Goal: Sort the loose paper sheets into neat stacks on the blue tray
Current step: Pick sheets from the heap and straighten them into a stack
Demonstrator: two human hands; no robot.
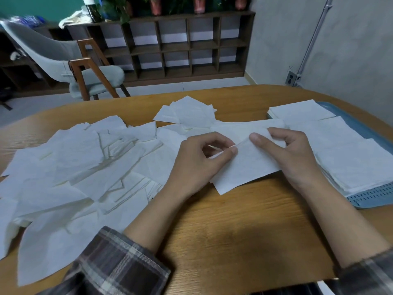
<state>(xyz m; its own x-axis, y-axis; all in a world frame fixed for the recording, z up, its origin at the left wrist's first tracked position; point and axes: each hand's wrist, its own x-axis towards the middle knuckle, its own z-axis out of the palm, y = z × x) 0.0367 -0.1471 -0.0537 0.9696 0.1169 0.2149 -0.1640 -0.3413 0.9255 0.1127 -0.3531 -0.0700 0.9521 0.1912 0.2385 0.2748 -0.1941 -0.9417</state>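
Observation:
A white paper sheet (244, 167) lies in the middle of the wooden table (244, 231). My left hand (200, 160) pinches its upper left edge between thumb and fingers. My right hand (287, 152) grips its upper right part, thumb on top. A wide heap of loose white sheets (85, 167) covers the table's left half. The blue tray (374, 196) sits at the right edge and carries a thick near stack (348, 158) and a smaller far stack (299, 112).
A small pile of sheets (189, 112) lies at the table's far middle. Beyond the table stand a grey chair with wooden legs (80, 69) and a dark cubby shelf (180, 47) with potted plants on top. A grey wall with a conduit is at right.

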